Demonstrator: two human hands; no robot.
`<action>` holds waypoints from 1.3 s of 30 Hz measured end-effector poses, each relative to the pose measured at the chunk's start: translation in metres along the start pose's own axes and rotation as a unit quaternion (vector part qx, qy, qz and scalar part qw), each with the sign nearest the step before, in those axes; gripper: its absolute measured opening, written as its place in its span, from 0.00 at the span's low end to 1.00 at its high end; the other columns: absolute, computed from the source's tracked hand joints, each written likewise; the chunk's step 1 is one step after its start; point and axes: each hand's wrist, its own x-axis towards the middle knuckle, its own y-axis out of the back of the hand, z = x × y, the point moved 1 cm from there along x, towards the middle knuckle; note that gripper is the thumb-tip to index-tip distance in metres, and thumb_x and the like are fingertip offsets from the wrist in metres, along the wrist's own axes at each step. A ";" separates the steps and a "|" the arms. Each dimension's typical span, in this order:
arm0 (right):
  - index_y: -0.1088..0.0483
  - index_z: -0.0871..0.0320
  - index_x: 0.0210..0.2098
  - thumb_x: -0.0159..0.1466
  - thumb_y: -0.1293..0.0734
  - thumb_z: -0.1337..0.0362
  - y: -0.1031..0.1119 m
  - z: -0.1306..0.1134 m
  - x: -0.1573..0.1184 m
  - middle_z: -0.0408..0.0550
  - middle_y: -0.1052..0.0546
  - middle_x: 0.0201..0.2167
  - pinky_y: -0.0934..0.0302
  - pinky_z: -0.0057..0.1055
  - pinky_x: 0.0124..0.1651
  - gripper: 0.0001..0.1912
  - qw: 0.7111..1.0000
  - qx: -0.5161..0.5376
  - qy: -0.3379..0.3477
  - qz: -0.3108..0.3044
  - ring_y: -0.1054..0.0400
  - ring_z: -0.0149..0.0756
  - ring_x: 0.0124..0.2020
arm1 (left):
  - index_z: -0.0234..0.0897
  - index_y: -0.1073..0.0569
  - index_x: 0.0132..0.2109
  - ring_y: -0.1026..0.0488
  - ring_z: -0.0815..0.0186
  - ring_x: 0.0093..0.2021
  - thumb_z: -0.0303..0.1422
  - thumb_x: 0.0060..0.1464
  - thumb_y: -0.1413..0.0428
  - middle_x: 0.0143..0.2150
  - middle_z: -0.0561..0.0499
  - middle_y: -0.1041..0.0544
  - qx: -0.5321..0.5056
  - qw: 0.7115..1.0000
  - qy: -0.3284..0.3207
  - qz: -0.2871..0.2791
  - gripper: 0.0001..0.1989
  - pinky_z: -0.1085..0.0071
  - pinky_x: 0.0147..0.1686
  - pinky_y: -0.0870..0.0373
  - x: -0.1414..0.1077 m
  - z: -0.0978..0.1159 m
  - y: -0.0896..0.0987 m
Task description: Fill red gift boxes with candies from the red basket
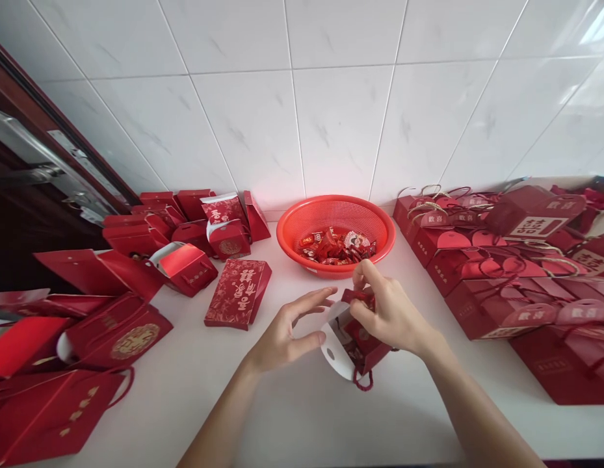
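An open red gift box (pixel 377 354) with a white-lined flap and a dark red cord stands on the white table in front of me. Small wrapped items show inside it. My right hand (pixel 387 312) is over the box's opening, thumb and fingers pinched on a small red packet. My left hand (pixel 292 328) is at the left of the box, fingers apart and holding nothing, its thumb tip close to the white flap. Just behind is a red mesh basket (pixel 287 237) with red-wrapped sweets (pixel 331 247) in it.
A flat red patterned box (pixel 237 294) lies left of my hands. Several open red boxes (pixel 131 338) crowd the left side near a dark door (pixel 33 175). Rows of closed red boxes (pixel 482 299) with cord handles fill the right. A tiled wall (pixel 341 130) rises behind.
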 end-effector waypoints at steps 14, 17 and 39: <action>0.31 0.52 0.44 0.69 0.39 0.62 0.003 0.005 -0.002 0.43 0.22 0.35 0.39 0.29 0.36 0.07 0.998 0.042 0.001 -0.047 0.31 0.33 0.32 | 0.44 0.25 0.60 0.30 0.54 0.62 0.24 0.53 0.44 0.59 0.48 0.24 0.063 0.997 0.012 0.050 0.27 0.58 0.63 0.35 0.004 0.000 -0.010; 0.32 0.52 0.45 0.68 0.38 0.61 0.003 0.008 -0.003 0.43 0.22 0.36 0.38 0.29 0.34 0.07 0.998 0.041 -0.001 -0.049 0.30 0.34 0.31 | 0.41 0.25 0.60 0.30 0.53 0.62 0.24 0.51 0.44 0.59 0.46 0.24 0.085 0.991 0.003 0.105 0.29 0.57 0.63 0.34 0.003 0.000 -0.008; 0.28 0.54 0.44 0.65 0.40 0.75 -0.016 0.017 -0.003 0.50 0.26 0.41 0.32 0.31 0.38 0.14 0.994 -0.039 0.040 -0.098 0.28 0.35 0.35 | 0.41 0.26 0.60 0.27 0.55 0.58 0.26 0.54 0.45 0.58 0.46 0.23 0.101 0.973 -0.066 0.194 0.26 0.61 0.57 0.29 -0.004 -0.003 -0.001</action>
